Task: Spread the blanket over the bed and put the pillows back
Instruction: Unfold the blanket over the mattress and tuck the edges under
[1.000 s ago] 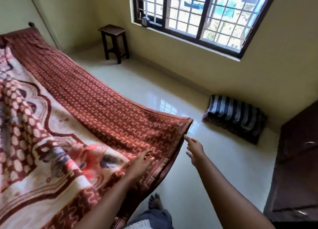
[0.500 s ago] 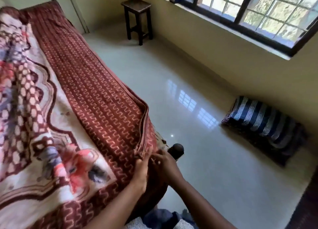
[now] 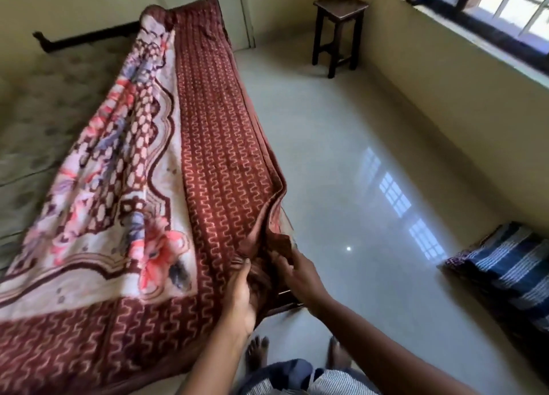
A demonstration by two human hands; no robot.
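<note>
The blanket (image 3: 208, 157) is folded into a long strip down the right side of the bed (image 3: 44, 112), running straight away from me, with its near corner right at my hands. I've got my left hand (image 3: 239, 293) curled round that corner's top fold, and my right hand (image 3: 300, 276) is just beside it, half-curled on the loose edge, can't tell if it's actually pinching. The bare part of the bed is all to my left, so I reckon it unfolds that way; the pillows (image 3: 505, 273) are on the floor (image 3: 356, 186) to my right.
</note>
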